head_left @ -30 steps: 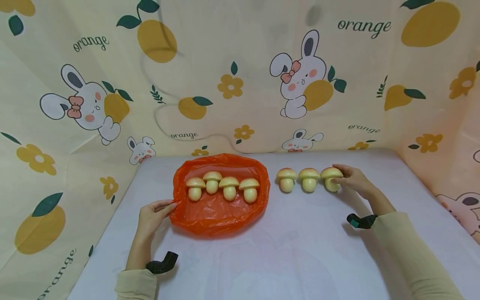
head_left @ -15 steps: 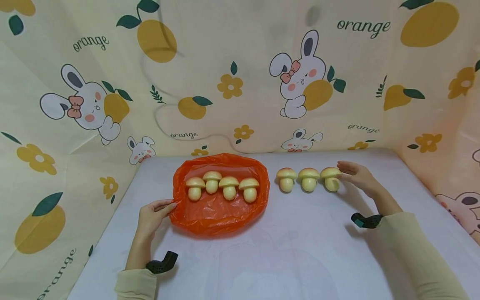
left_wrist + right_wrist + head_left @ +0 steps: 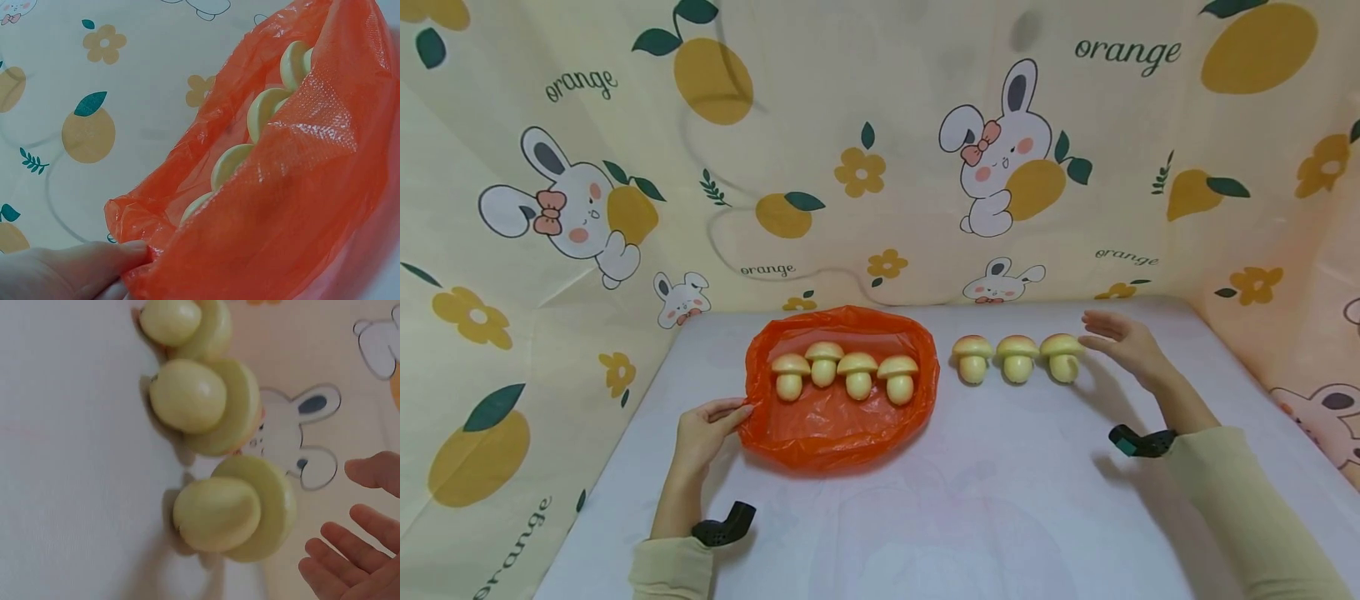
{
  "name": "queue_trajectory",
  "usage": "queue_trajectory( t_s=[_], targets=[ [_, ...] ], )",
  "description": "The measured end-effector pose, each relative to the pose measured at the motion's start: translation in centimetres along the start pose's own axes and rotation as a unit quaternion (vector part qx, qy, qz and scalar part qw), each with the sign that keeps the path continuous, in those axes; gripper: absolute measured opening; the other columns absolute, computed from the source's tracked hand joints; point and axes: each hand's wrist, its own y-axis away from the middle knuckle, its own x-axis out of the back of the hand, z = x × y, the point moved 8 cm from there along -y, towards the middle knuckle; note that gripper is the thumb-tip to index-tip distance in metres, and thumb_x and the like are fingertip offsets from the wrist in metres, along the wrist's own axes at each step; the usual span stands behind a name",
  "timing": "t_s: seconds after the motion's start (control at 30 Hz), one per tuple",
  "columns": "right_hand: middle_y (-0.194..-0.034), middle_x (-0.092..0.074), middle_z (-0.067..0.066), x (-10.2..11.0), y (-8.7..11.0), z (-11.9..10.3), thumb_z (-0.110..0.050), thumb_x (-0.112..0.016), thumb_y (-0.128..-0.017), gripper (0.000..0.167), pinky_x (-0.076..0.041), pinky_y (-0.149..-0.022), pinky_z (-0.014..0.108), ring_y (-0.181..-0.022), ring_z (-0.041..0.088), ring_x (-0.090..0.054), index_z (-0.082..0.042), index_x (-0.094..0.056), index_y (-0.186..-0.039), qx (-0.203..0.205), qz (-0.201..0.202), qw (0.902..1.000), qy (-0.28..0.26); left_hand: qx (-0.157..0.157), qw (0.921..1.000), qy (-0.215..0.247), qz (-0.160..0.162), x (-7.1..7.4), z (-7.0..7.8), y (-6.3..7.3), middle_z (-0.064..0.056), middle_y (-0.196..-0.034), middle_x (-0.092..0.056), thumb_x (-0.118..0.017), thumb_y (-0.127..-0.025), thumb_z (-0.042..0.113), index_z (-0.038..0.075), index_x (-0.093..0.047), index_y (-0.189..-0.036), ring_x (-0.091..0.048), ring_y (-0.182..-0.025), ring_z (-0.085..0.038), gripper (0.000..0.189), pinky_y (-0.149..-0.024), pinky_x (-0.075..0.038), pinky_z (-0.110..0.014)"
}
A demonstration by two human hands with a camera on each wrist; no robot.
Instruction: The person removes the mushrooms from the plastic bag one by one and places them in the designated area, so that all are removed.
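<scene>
Clearly printed word: "orange" [image 3: 1127, 52], in dark cursive, repeated across the cream backdrop [image 3: 910, 92]; it is largest at upper right, smaller at upper left, low in the middle and low at right, and slanted at lower left.
Other prints: rabbits [image 3: 1003, 158] with pink bows, yellow fruit [image 3: 713, 81] and flowers [image 3: 859, 158].
Left hand [image 3: 703, 432]: thumb and fingers pinch the left edge of the red-orange bag [image 3: 842, 452].
Bag: lies on the white table [image 3: 970, 517], mouth upward, four mushrooms [image 3: 859, 375] side by side inside.
Row on the table: three mushrooms [image 3: 1017, 358] right of the bag, caps toward the backdrop.
Right hand [image 3: 1131, 348]: fingers extended, thumb well apart from them, holding nothing, just beside the rightmost mushroom [image 3: 1062, 360].
Wrists: black devices [image 3: 724, 527] by beige sleeves [image 3: 672, 567]; the right one has a small green patch [image 3: 1126, 447].
</scene>
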Motion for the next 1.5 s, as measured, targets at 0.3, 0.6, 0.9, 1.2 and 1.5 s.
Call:
queue_trajectory(
  t_s=[0.3, 0.6, 0.9, 1.2, 1.5],
  targets=[
    [-0.131, -0.061, 0.006, -0.2, 1.0, -2.4, -0.030, -0.060, -0.095, 0.061, -0.038, -0.076, -0.002, -0.095, -0.024, -0.043, 0.005, -0.040, -0.142, 0.027, 0.026, 0.9986, -0.036, -0.003, 1.0000, -0.004, -0.003, 0.0, 0.0, -0.1, 0.009, -0.090, -0.075, -0.069, -0.089, 0.027, -0.006, -0.062, -0.121, -0.064, -0.073, 0.009, 0.047, -0.074, -0.053, -0.008],
    [-0.098, -0.049, -0.043, -1.6, 2.0, -5.2, -0.021, -0.062, -0.094, 0.053, -0.041, -0.078, -0.002, -0.095, -0.023, -0.050, 0.008, -0.045, -0.135, 0.073, 0.020, 0.9940, -0.079, 0.000, 0.9999, -0.010, -0.003, -0.1, -0.2, -0.2, 0.005, -0.094, -0.076, -0.069, -0.089, 0.029, -0.005, -0.063, -0.121, -0.064, -0.074, 0.008, 0.047, -0.075, -0.054, -0.008],
    [-0.102, -0.055, -0.038, -3.3, 2.9, -7.4, -0.017, -0.061, -0.094, 0.048, -0.044, -0.080, 0.000, -0.096, -0.021, -0.054, 0.006, -0.047, -0.134, 0.090, -0.001, 0.9900, -0.109, 0.003, 0.9999, -0.011, -0.001, -0.1, -0.3, -0.1, 0.005, -0.094, -0.076, -0.069, -0.089, 0.029, -0.004, -0.063, -0.121, -0.064, -0.073, 0.008, 0.047, -0.075, -0.054, -0.009],
    [-0.105, -0.057, -0.037, -4.8, 4.0, -9.4, -0.013, -0.062, -0.094, 0.047, -0.046, -0.082, 0.001, -0.099, -0.017, -0.057, 0.009, -0.047, -0.133, 0.116, -0.018, 0.9831, -0.141, -0.005, 0.9999, -0.008, 0.000, -0.1, -0.1, -0.2, 0.005, -0.094, -0.076, -0.069, -0.089, 0.029, -0.005, -0.063, -0.121, -0.064, -0.074, 0.009, 0.047, -0.075, -0.054, -0.009],
    [-0.109, -0.058, -0.034, -6.4, 4.3, -10.4, -0.013, -0.061, -0.094, 0.047, -0.049, -0.084, 0.004, -0.100, -0.017, -0.058, 0.008, -0.047, -0.133, 0.124, -0.045, 0.9794, -0.153, -0.003, 0.9999, -0.010, 0.003, -0.1, 0.0, -0.1, 0.003, -0.096, -0.076, -0.068, -0.089, 0.028, -0.005, -0.063, -0.121, -0.064, -0.073, 0.008, 0.046, -0.076, -0.055, -0.009]
  ],
)
